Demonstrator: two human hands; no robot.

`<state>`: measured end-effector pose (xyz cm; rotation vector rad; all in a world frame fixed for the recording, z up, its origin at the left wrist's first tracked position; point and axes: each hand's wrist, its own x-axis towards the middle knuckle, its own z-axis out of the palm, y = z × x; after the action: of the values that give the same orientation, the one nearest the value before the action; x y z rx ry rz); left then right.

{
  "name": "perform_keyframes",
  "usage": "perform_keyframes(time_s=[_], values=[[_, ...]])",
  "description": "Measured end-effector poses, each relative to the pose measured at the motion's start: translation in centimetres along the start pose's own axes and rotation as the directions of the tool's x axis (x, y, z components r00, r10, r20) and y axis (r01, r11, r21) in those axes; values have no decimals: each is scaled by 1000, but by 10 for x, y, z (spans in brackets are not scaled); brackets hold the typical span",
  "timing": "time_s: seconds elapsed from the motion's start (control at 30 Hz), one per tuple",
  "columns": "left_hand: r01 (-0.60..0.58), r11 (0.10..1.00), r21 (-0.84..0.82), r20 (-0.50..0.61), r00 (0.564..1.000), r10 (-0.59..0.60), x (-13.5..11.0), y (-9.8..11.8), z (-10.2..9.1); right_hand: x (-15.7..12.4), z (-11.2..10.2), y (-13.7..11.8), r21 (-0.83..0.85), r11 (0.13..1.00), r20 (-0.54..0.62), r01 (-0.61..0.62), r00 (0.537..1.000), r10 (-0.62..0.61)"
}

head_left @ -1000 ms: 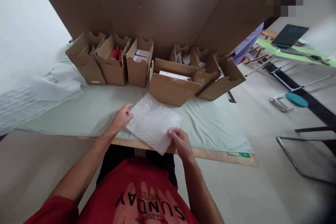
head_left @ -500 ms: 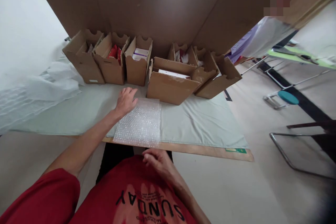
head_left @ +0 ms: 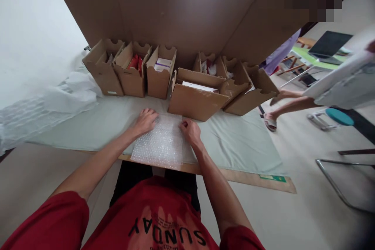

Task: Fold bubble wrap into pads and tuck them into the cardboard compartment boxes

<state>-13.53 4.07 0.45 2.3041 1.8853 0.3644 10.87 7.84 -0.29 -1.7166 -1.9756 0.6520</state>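
A clear bubble wrap sheet (head_left: pixel 159 144) lies flat on the cloth-covered table, its near edge at the table's front. My left hand (head_left: pixel 146 121) rests on its upper left corner, fingers slightly bent and spread over the plastic. At the upper right corner is my right hand (head_left: pixel 191 131), its thumb and fingers pinched together on the sheet's edge. Just beyond the hands stands a wide cardboard box (head_left: pixel 197 103) with a white flat item (head_left: pixel 199 86) inside.
Several open cardboard bins line the back, one with red packets (head_left: pixel 135 62), another with white boxes (head_left: pixel 163 63). A tall cardboard panel (head_left: pixel 175 11) rises behind them. More bubble wrap (head_left: pixel 70 91) is heaped at left. A person's leg (head_left: pixel 293 106) and a teal stool (head_left: pixel 340 117) are at right.
My right hand has come up from near my body to the sheet's upper right corner. My left hand stays at the upper left. A person has stepped into view at right.
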Motion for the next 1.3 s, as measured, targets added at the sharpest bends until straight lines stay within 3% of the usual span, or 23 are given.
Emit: perform_keyframes(time_s=[0.13, 0.23, 0.3, 0.4, 0.5, 0.57, 0.73, 0.9, 1.13, 1.3], values=[[-98, 994, -38, 32, 995, 99, 12, 8, -2, -14, 0, -1, 41, 998, -57, 47, 997, -45], [-115, 981, -154, 86, 988, 130, 16, 11, -11, -39, -10, -6, 172, 972, -116, 162, 983, -143], [-76, 970, -230, 138, 984, 110, 10, 9, -25, -59, -22, -10, 340, 915, -161, 217, 972, -171], [-2, 934, -357, 219, 972, 85, -13, 1, -52, -81, -41, -15, 561, 805, -172, 192, 979, -114], [138, 810, -570, 294, 955, 45, -34, -8, -74, -78, -48, -17, 668, 730, -153, 143, 987, -53], [227, 742, -631, 302, 953, -35, -38, -10, -77, -61, -40, -15, 691, 717, -113, 97, 993, -25], [415, 746, -521, 230, 910, -345, -21, -12, -44, -20, 1, -4, 612, 790, 47, -45, 999, 20], [430, 787, -443, 184, 902, -390, -18, -18, -17, -9, 16, 8, 497, 867, 51, -34, 999, 10], [437, 849, -298, 80, 897, -434, -3, -27, -18, 12, 16, 1, 281, 959, -24, -29, 999, 37], [464, 862, -204, 77, 885, -459, 2, -25, -11, 17, 21, -3, 125, 991, -52, -43, 997, 50]])
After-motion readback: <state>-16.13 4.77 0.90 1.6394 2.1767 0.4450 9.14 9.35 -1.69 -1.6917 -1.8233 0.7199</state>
